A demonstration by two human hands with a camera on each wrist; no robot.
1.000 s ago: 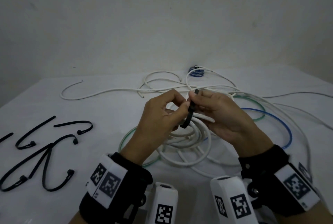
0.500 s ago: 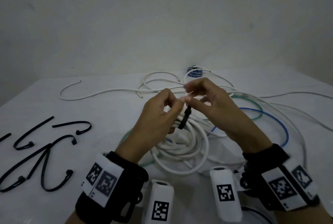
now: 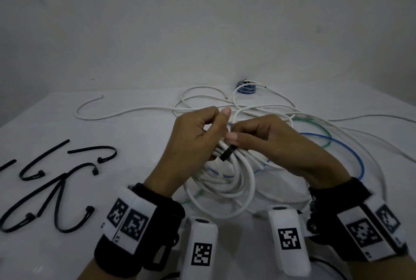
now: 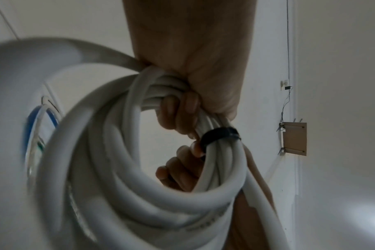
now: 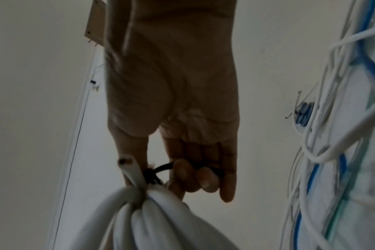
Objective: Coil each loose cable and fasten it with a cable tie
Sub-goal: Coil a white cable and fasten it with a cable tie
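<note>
A coil of thick white cable [image 3: 234, 180] is lifted off the white table [image 3: 135, 135] between both hands. A black cable tie [image 3: 227, 153] wraps round the bundled strands; it also shows as a black band [image 4: 219, 135] in the left wrist view. My left hand [image 3: 198, 135] grips the bundle just left of the tie, fingers curled round the strands [image 4: 178, 108]. My right hand [image 3: 265, 137] holds the tie's tail [image 5: 167, 166] with curled fingers, right beside the tie's head. A cut cable end [image 5: 126, 165] sticks up by the right thumb.
Several loose black cable ties [image 3: 56, 180] lie on the table at the left. Loose white cables [image 3: 139, 110], a green cable [image 3: 324, 131] and a blue cable [image 3: 351, 151] sprawl behind and to the right. A small blue coil [image 3: 245, 87] sits at the far edge by the wall.
The tie's tail, which stood up between the fingertips a second ago, has been drawn to the right and the loop sits tighter on the bundle. Both hands have shifted slightly.
</note>
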